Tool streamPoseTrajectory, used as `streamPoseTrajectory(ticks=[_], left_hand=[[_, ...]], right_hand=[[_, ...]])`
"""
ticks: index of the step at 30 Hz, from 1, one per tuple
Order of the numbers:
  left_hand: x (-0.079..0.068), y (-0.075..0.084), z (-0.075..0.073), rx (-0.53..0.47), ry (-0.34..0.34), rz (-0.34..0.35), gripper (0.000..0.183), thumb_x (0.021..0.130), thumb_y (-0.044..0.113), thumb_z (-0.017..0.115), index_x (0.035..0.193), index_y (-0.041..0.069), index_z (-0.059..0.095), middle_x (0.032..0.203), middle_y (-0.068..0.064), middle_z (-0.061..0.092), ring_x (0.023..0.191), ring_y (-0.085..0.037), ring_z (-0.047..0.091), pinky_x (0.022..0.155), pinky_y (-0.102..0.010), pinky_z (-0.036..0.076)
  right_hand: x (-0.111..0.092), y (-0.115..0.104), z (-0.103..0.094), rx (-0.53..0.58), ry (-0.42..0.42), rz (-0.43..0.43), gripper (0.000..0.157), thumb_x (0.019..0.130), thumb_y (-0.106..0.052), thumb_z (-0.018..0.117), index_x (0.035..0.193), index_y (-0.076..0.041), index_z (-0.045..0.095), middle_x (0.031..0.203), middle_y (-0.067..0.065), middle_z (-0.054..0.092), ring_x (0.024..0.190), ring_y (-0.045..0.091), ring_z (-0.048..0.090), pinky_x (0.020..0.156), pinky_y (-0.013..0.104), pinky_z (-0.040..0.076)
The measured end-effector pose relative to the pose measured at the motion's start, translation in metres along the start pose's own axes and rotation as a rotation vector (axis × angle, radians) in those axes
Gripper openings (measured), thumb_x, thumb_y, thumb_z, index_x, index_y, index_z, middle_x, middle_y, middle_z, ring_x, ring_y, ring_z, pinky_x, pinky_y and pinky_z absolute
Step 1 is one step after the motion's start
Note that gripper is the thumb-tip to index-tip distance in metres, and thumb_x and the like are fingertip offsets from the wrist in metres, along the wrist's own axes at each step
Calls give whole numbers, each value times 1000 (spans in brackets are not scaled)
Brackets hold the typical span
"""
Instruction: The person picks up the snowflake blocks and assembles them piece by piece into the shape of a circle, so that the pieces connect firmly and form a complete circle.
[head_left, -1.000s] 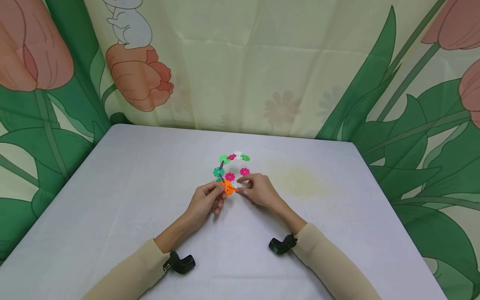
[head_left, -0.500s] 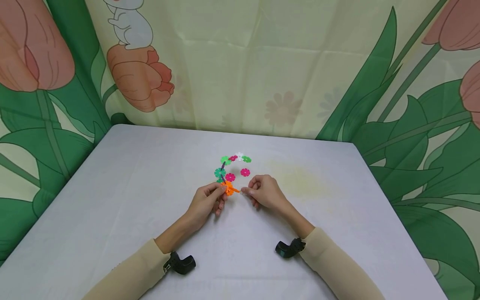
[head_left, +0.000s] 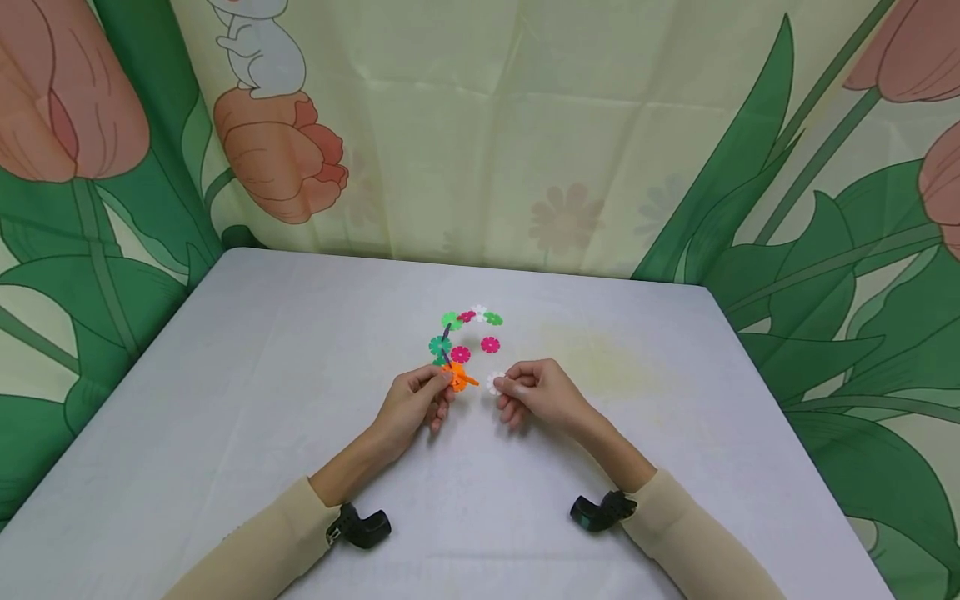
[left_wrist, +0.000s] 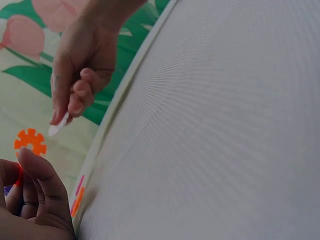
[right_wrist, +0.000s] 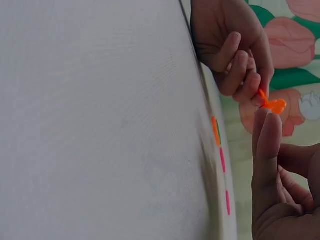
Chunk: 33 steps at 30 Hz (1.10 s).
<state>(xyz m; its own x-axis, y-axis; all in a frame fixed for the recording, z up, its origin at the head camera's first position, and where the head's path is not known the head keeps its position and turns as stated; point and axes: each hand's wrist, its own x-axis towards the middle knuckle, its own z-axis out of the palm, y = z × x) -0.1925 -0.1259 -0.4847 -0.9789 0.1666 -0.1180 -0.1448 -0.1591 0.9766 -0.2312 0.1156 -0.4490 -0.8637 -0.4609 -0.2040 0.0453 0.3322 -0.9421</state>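
My left hand (head_left: 411, 404) pinches an orange notched snowflake disc (head_left: 459, 377) between thumb and finger. A second orange disc is slotted into it edge-on and points right; in the left wrist view this orange disc (left_wrist: 30, 142) shows its round notched face. From the held piece a curved chain runs away over the table: purple, a teal disc (head_left: 439, 344), purple, a light green disc (head_left: 450, 320), pink, white and a green disc (head_left: 493, 318). To the right, my right hand (head_left: 542, 392) pinches a white snowflake disc (head_left: 494, 382), apart from the orange piece.
Two pink discs (head_left: 490, 344) lie on the white-covered table (head_left: 300, 333) inside the chain's curve. Part of another green disc (head_left: 439, 361) shows by my left fingertips. A flower-printed curtain (head_left: 487, 167) hangs behind the table.
My right hand has taken up the white disc near the orange piece and drawn it right and slightly towards me. The left hand has stayed almost still with the orange disc.
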Motion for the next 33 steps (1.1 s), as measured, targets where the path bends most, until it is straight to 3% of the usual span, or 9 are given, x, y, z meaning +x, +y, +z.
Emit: streamPoseTrajectory(ticks=[7, 12, 26, 33], left_hand=[[0, 0, 0, 5, 2, -8, 25, 110, 18, 56, 105, -5, 61, 82, -4, 62, 58, -10, 51, 50, -19, 47], [1, 0, 0, -23, -2, -8, 26, 109, 20, 59, 106, -5, 61, 81, -2, 62, 57, -11, 52, 50, -19, 47], [1, 1, 1, -31, -9, -14, 23, 108, 18, 59, 106, -4, 62, 79, 1, 62, 58, -10, 52, 49, -20, 47], [1, 0, 0, -24, -21, -11, 22, 108, 17, 59, 105, -4, 62, 79, 1, 62, 57, -10, 52, 49, -20, 47]], right_hand=[[-8, -2, 3, 101, -61, 27, 34, 104, -20, 70, 113, 12, 66, 84, 9, 78, 71, 17, 79, 72, 34, 66], [-9, -2, 9, 149, -56, 30, 37, 105, -19, 67, 116, 16, 64, 85, 8, 78, 71, 15, 79, 72, 33, 66], [-8, -1, 17, 177, -40, 25, 38, 104, -20, 69, 111, 17, 66, 79, 2, 77, 66, 14, 77, 67, 31, 66], [-10, -2, 16, 190, -58, 40, 39, 105, -21, 68, 113, 17, 66, 82, 3, 79, 71, 13, 79, 72, 30, 66]])
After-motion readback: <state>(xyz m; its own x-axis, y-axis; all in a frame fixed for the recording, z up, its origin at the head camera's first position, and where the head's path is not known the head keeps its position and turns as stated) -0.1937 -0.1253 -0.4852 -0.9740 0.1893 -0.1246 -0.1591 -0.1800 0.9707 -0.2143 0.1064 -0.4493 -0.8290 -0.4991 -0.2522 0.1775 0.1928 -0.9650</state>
